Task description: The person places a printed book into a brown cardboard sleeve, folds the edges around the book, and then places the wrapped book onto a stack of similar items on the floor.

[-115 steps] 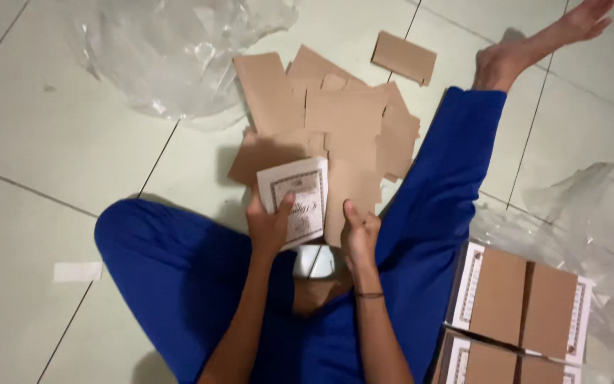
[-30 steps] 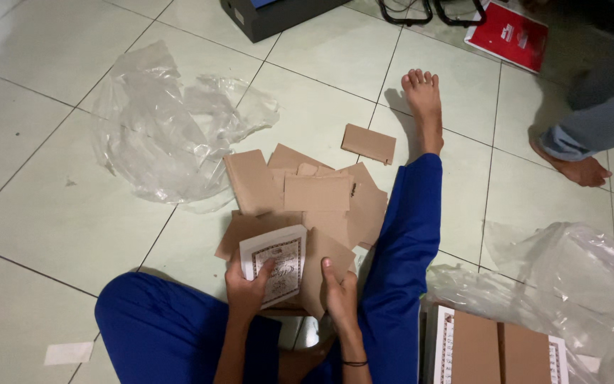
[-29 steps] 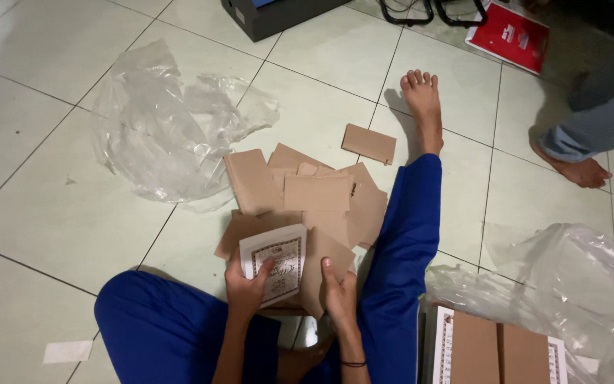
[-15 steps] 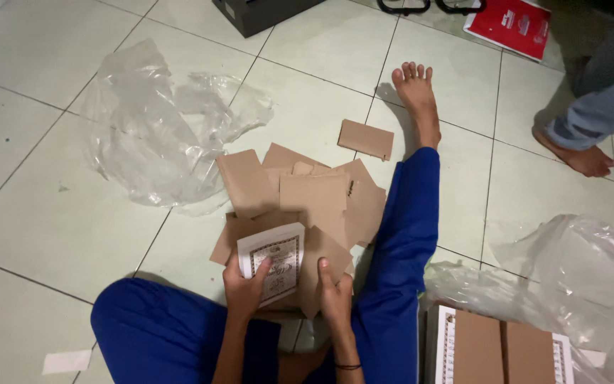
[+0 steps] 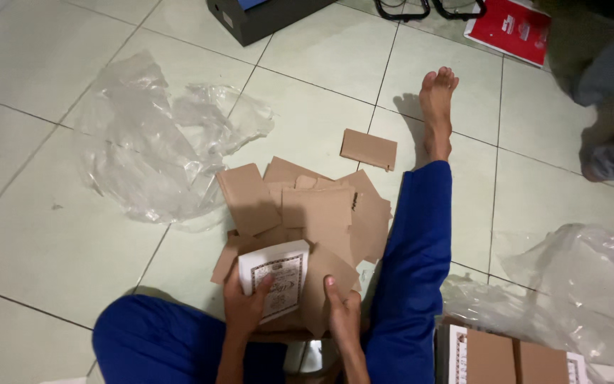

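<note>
The floor [image 5: 51,249] is pale green tile, and the person sits on it in blue trousers with one leg [image 5: 421,242] stretched out to the right. Since half a second ago almost nothing has moved: the view has only tipped a little, and both hands are where they were. So the work looks to be at the same step, with the book held and the card around it. The left hand [image 5: 246,309] is wrapped around the white book [image 5: 275,277], thumb on the cover and fingers behind, just above the lap. The right hand [image 5: 342,313] is pressed flat on a brown card sheet [image 5: 328,274] that touches the book's right edge. Past the hands lies a pile of brown cards [image 5: 307,206], with one small card [image 5: 369,149] apart near the bare foot [image 5: 438,110]. There is open floor to the left and in front of the knee. The right side is crowded: the leg is close to the card, and a box of books [image 5: 506,355] sits beside it. A crumpled plastic bag [image 5: 158,142] lies far left, another bag [image 5: 577,284] far right.
</note>
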